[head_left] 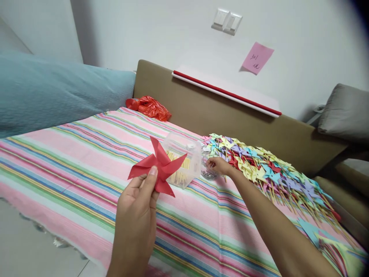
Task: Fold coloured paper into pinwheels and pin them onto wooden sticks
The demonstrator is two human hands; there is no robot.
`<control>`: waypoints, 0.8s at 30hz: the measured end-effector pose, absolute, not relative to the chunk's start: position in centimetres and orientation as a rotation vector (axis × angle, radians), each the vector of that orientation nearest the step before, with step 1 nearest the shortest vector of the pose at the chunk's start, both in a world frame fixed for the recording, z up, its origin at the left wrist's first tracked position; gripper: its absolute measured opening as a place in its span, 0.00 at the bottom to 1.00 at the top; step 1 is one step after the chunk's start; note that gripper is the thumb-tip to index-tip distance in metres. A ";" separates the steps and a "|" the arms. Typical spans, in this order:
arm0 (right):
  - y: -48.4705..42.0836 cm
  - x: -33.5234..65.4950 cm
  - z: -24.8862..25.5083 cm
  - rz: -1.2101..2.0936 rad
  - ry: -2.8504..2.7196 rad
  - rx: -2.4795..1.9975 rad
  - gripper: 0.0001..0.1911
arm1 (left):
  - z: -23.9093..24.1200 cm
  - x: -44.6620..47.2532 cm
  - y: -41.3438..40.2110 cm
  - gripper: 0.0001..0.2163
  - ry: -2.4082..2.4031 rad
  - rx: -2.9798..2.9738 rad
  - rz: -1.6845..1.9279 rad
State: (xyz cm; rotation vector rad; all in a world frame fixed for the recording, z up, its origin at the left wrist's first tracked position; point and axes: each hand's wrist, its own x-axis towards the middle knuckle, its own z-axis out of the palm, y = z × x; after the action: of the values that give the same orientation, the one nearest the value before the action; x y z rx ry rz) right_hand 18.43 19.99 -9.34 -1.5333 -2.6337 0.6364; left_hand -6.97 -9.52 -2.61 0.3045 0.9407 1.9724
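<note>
Pinwheel (170,167) of red paper sits clamped in the left hand (137,204), the thumb (152,179) pressed on its front just left of and below its middle, the other fingers bent behind it. Its blades spread beyond the grip: one points up, one right, one down past the thumb, one left above the bent fingers. It is held up over the striped cloth (92,184), in front of a clear plastic box (196,157) of thin yellow sticks (176,177), partly hiding it.

Right of the box, the right hand (220,166) reaches to a small container (208,176) of shiny bits. Its fingers are curled, their tips close together; whether they pinch anything I cannot tell.

Beyond that hand, many coloured pinwheels (250,173) on sticks lie heaped along the brown headboard (242,121). A crumpled red plastic bag (152,108) lies against the headboard farther left, near a blue cover (63,92).
</note>
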 end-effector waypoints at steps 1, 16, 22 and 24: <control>20.0 18.4 -9.4 0.638 -2.638 -1.547 0.15 | -2.6 -7.1 -9.5 0.13 0.945 0.297 1.988; 17.4 18.2 -6.3 0.380 -2.405 -1.445 0.12 | -2.1 -7.7 -9.6 0.13 0.899 0.266 2.069; 9.4 25.5 -4.3 0.351 -2.257 -1.396 0.13 | -2.1 -6.2 -9.4 0.15 0.866 0.312 2.004; 6.1 28.3 -5.2 0.403 -2.244 -1.427 0.12 | -2.3 -5.2 -9.3 0.15 0.855 0.360 1.966</control>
State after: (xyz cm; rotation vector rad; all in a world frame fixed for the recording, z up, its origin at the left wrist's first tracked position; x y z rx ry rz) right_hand 28.30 6.07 -5.24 -1.4273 -2.2437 0.4030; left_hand -5.25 -9.28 -2.25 0.3600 0.8546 1.9656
